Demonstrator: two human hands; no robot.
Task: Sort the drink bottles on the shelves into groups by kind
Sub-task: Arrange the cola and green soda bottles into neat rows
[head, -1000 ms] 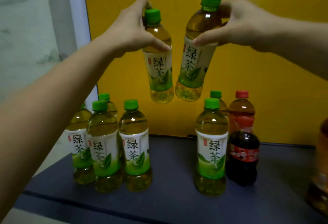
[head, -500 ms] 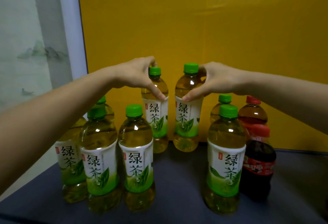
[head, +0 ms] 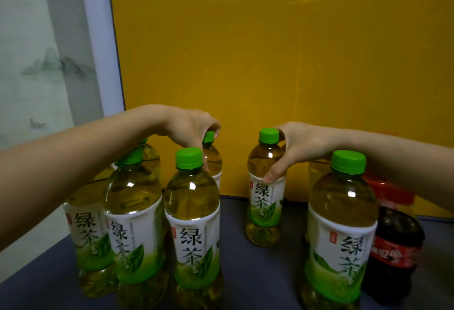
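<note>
Both hands grip green-capped green tea bottles at the back of the dark shelf [head: 260, 273]. My left hand [head: 189, 128] holds the neck of one tea bottle [head: 213, 159], mostly hidden behind a front bottle. My right hand [head: 299, 147] is wrapped round the shoulder of another tea bottle [head: 264, 201], which stands upright on the shelf near the yellow back wall. Several more green tea bottles stand in front: a cluster at the left [head: 194, 223] and one at the right [head: 341, 231]. A dark cola bottle [head: 395, 243] with a red label stands at the far right.
A yellow panel [head: 270, 51] closes the back of the shelf. A white frame [head: 98, 39] and a pale painted wall lie to the left. An open gap of shelf lies between the left cluster and the right bottles.
Both hands have lowered their tea bottles from mid-air down to the back of the shelf. The left bottle has moved left behind the front cluster, and the two bottles are further apart.
</note>
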